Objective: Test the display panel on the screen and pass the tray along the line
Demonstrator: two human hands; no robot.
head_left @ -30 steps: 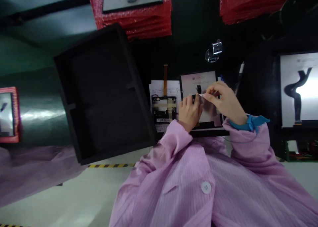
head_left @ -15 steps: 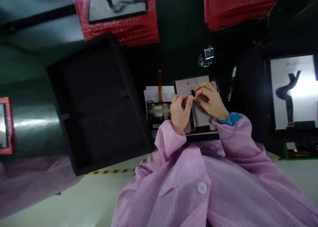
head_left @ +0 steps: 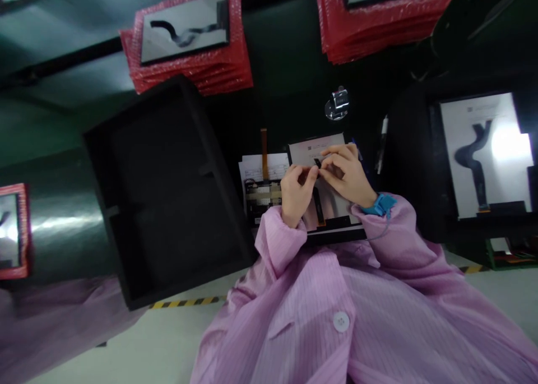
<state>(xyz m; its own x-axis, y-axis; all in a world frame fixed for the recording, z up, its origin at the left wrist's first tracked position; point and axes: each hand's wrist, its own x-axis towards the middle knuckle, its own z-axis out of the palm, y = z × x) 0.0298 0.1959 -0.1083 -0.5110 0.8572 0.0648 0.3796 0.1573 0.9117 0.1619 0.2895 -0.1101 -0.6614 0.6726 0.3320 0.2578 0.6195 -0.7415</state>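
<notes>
A display panel [head_left: 299, 151] with a pale back lies in front of me, and a black flex cable [head_left: 320, 209] runs up across it. The fingers of my left hand [head_left: 294, 193] pinch at the middle of this cable. My right hand [head_left: 348, 174], with a blue strap [head_left: 379, 204] at the wrist, has its thumb and forefinger closed at the same spot, its other fingers bent over the panel. The fingertips nearly meet and hide that part of the cable. Left of the panel sits a taped electronic assembly [head_left: 261, 195] with an orange ribbon cable [head_left: 264, 155].
At left stands a large black tray [head_left: 247, 232], tilted. Stacks of red bubble bags [head_left: 197, 78] [head_left: 374, 42] bear panels at the back. Another panel [head_left: 504, 193] lies right, past a pen [head_left: 382, 143]. A small metal counter [head_left: 338, 101] is behind. Another person's sleeve [head_left: 54, 322] shows lower left.
My viewpoint has shifted a little, so the whole scene sits differently. Both hands stay pinched at the flex cable, with only slight finger movement.
</notes>
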